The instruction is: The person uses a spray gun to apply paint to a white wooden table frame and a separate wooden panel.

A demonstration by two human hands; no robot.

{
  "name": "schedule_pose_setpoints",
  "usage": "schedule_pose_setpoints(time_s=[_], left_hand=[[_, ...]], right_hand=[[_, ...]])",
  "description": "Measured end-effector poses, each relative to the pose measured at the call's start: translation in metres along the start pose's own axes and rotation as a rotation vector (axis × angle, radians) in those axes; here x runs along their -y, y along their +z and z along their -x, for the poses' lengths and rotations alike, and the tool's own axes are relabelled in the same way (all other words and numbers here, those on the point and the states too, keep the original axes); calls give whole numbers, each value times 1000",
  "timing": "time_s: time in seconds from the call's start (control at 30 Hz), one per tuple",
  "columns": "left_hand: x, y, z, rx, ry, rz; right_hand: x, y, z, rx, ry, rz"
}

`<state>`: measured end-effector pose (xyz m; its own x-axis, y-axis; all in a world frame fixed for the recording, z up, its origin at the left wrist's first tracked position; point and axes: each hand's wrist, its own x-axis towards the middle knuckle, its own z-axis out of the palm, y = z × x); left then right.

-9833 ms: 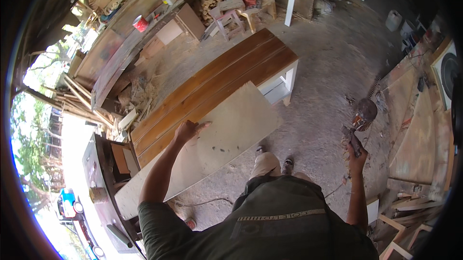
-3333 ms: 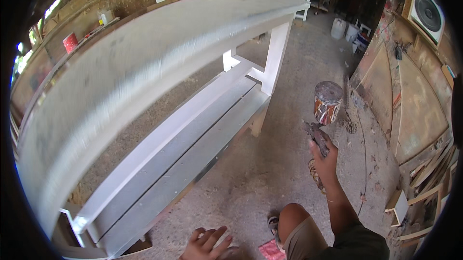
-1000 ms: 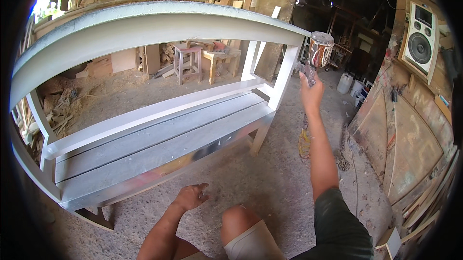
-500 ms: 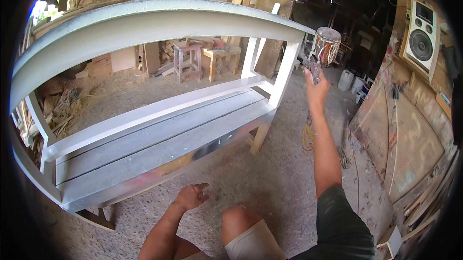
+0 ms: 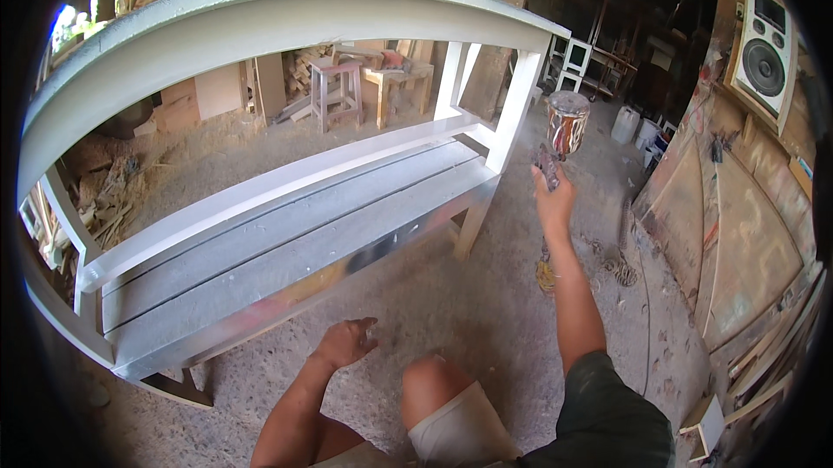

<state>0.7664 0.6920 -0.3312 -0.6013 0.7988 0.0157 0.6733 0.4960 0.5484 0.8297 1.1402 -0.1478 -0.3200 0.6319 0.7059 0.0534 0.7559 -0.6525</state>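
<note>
A long white-painted table point(image 5: 286, 17) with a lower slatted shelf point(image 5: 286, 234) stands in front of me, seen from low down. My right hand point(image 5: 553, 199) is raised and grips a spray gun point(image 5: 564, 134) with a paint-streaked metal cup on top, held close to the table's right front leg point(image 5: 512, 112). My left hand point(image 5: 345, 342) hangs low over the dusty floor near the shelf's front edge, fingers loosely curled, holding nothing. My bent knee point(image 5: 434, 381) shows below.
Sawdust covers the concrete floor point(image 5: 486, 312). A wooden stool point(image 5: 334, 86) and small table stand behind. A speaker point(image 5: 764, 56) hangs on the right wall above leaning wooden panels point(image 5: 746, 242). White containers point(image 5: 633, 125) sit at the back right. A hose lies coiled on the floor by my right arm.
Over ten seconds I went from standing above the table to crouching beside it. In the last second my right hand lowered the spray gun slightly toward the right front leg; my left hand stayed low.
</note>
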Motion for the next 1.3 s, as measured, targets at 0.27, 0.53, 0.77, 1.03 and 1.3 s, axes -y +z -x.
schedule_pose_setpoints(time_s=[0.27, 0.53, 0.77, 1.03, 1.3], left_hand=[[-6, -1, 1, 30, -10, -13], [-14, -3, 1, 57, -23, -24], [-16, 0, -1, 68, -21, -31], [-16, 2, -1, 90, -65, -38], [-13, 5, -2, 111, -61, -47]], right_hand=[[-37, 4, 49, 113, 107, 72], [-54, 10, 50, 160, 162, 29], [-34, -7, 8, 83, 57, 29], [9, -26, -44, -18, -37, -23], [58, -48, -91, -124, -188, -66]])
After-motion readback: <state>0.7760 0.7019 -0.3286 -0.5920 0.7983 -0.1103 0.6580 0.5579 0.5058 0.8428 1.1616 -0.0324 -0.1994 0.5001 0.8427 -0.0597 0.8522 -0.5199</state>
